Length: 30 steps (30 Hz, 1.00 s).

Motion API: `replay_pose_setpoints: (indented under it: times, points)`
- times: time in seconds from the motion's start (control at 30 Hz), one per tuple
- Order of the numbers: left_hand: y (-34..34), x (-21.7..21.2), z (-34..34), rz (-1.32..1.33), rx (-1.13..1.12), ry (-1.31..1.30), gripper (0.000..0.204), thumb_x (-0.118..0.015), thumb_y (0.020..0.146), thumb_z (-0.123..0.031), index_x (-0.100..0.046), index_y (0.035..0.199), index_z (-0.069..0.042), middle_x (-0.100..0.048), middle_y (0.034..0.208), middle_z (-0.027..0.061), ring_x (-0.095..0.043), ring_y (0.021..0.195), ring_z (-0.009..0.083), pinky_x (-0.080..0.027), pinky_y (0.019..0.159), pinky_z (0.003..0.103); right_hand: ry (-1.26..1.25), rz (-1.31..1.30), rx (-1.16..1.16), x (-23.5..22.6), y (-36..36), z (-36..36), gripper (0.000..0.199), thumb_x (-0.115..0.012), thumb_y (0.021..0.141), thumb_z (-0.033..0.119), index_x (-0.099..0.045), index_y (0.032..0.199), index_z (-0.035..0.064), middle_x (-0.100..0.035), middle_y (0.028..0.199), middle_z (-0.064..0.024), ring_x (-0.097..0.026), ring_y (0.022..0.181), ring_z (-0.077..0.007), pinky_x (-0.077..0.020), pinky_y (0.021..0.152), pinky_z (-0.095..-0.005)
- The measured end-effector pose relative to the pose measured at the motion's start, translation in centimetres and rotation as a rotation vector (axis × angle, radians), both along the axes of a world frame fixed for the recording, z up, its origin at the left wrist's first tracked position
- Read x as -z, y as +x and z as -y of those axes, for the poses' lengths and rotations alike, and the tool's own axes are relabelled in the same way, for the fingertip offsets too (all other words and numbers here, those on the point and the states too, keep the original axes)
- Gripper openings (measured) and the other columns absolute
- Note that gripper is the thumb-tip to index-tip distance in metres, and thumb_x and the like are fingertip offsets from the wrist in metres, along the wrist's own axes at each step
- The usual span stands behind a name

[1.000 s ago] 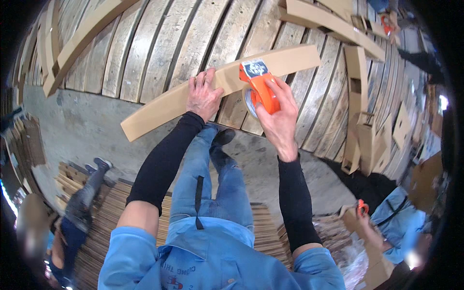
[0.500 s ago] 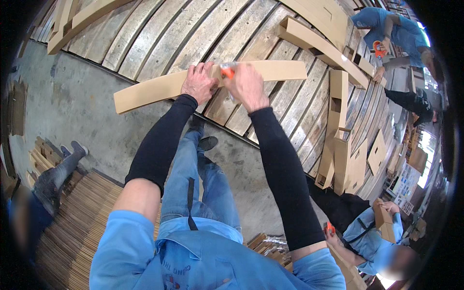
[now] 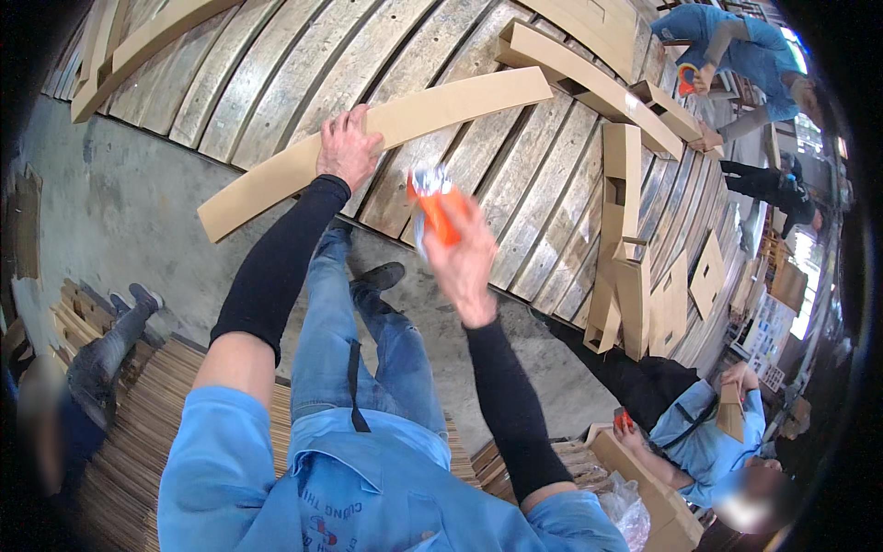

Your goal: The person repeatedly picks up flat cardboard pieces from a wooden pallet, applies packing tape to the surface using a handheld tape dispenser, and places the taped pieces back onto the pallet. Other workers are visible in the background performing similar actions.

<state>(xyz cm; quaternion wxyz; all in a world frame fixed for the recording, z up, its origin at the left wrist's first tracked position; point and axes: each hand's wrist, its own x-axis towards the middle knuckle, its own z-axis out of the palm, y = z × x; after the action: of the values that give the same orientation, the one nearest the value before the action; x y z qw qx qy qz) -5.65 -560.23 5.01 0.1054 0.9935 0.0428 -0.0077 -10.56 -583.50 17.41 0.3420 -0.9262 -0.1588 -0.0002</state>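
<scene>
A long, narrow brown cardboard box (image 3: 460,103) lies tilted across the near edge of the slatted wooden platform, its left end sticking out past the edge. My left hand (image 3: 349,147) grips it left of its middle, fingers bent over the cardboard and thumb pointing right. My right hand (image 3: 464,248) is closed round an orange tape dispenser (image 3: 440,213), somewhat blurred by motion. The dispenser is held nearer to me than the box and apart from it.
Worn wooden slats (image 3: 405,55) form the platform. More long cardboard boxes (image 3: 589,83) lie at right, others (image 3: 147,46) at far left. A co-worker (image 3: 727,55) holds an orange dispenser across the platform; another (image 3: 690,423) stands lower right. Stacked flat cardboard (image 3: 138,442) is at lower left.
My right hand has drawn the tape dispenser back toward me, off the box. The box has turned, its right end swinging farther away, and my left hand has shifted left.
</scene>
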Motion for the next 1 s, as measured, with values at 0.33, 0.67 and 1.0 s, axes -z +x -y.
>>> replay_pose_setpoints:
  times: [0.33,0.67,1.0]
  points:
    - [0.6,-0.5,0.0,0.054,-0.002,-0.017,0.027,-0.077,0.078,-0.033,-0.078,0.103,-0.024,-0.048,0.145,0.0081,-0.043,0.133,0.0302,-0.032,0.111,0.05,-0.473,-0.029,-0.27,2.9,15.6,-11.8,0.025,-0.073,0.08,0.027,-0.076,0.092,0.0055,-0.071,0.093,-0.0204,-0.072,0.084,-0.0392,-0.0582,0.075,-0.0491]
    - [0.3,-1.2,0.4,0.018,-0.046,-0.081,0.016,-0.078,0.072,-0.025,-0.077,0.088,-0.023,-0.047,0.143,0.0072,-0.045,0.13,0.0285,-0.033,0.106,0.05,-0.359,-0.125,-0.306,1.0,9.7,-5.4,0.027,-0.076,0.075,0.016,-0.072,0.097,0.0016,-0.065,0.114,-0.0183,-0.072,0.081,-0.0389,-0.0595,0.071,-0.0481]
    - [4.7,0.4,2.3,0.009,0.433,-0.105,0.049,-0.077,0.071,-0.018,-0.067,0.118,-0.021,-0.031,0.162,0.0167,-0.039,0.143,0.0363,-0.038,0.11,0.058,-0.294,-0.113,-0.215,2.9,7.7,-1.5,0.044,-0.077,0.074,0.013,-0.072,0.117,0.003,-0.059,0.139,-0.019,-0.072,0.093,-0.0397,-0.0587,0.082,-0.0478]
